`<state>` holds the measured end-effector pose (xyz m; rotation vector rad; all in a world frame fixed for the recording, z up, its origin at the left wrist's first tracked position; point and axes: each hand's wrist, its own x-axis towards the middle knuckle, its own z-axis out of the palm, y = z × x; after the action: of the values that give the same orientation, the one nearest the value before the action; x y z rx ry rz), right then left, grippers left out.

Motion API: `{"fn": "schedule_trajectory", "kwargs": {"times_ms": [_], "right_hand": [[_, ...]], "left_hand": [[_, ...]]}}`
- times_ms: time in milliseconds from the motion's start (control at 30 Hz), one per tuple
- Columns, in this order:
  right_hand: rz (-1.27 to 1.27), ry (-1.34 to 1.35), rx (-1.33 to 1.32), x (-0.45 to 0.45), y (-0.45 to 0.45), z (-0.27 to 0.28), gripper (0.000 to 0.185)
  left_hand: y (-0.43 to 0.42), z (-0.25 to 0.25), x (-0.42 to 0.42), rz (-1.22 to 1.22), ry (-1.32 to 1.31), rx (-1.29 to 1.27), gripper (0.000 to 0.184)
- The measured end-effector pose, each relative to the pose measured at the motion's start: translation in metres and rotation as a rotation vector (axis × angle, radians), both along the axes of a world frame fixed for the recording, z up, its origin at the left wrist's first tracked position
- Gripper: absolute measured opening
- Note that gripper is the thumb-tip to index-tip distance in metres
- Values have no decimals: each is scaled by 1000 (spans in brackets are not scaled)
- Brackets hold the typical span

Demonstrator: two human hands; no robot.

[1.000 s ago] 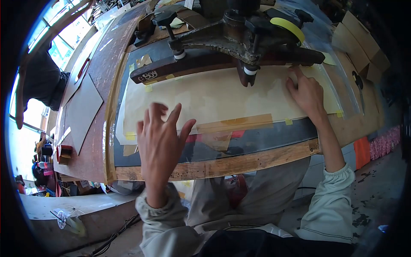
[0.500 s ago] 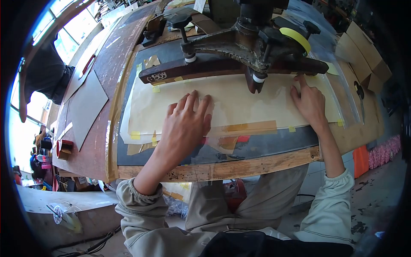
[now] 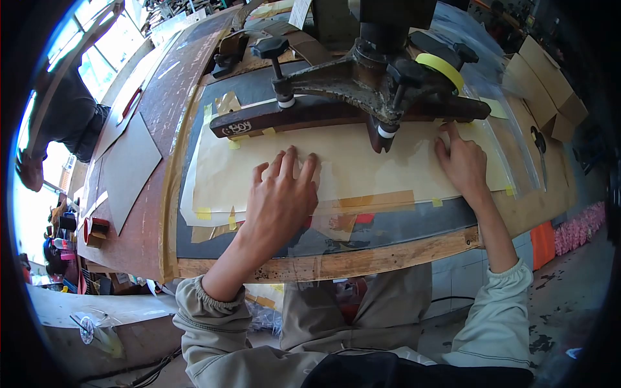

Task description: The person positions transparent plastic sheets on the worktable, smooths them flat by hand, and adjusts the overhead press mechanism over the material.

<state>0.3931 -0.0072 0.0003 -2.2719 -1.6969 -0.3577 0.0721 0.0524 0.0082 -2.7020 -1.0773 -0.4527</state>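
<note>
My left hand [image 3: 281,194] lies palm down with spread fingers on a cream sheet [image 3: 369,171], left of its middle. The sheet has yellow tape bits and a brown tape strip [image 3: 369,202] along its near edge. My right hand [image 3: 463,161] rests on the sheet's right part, its index finger reaching to the near edge of a dark metal bar [image 3: 323,111]. Neither hand holds anything. The bar crosses the sheet's far side below a black cast arm [image 3: 349,81] with knobs. A yellow tape roll [image 3: 441,70] sits on the arm's right.
A grey board [image 3: 132,168] and a red tape roll [image 3: 96,229] lie on the left. Black-handled scissors [image 3: 540,152] and an open cardboard box [image 3: 543,87] are at the right. A person [image 3: 74,110] in dark clothes stands far left. The table's near wooden edge [image 3: 362,257] runs before me.
My left hand has come down from a raised position onto the sheet and moved right. My right hand stays near the bar. The person's hand at far left has come into view.
</note>
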Motion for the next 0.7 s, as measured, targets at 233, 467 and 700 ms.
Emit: {"fn": "schedule_trajectory", "kwargs": {"times_ms": [233, 467, 700], "right_hand": [[-21, -10, 18, -4, -3, -1, 23], [64, 88, 6, 0, -8, 5, 25], [123, 195, 437, -62, -113, -2, 40]], "left_hand": [[-2, -1, 0, 10, 24, -11, 42], [-1, -9, 1, 30, 7, -8, 47], [-46, -6, -41, 114, -71, -156, 58]]}}
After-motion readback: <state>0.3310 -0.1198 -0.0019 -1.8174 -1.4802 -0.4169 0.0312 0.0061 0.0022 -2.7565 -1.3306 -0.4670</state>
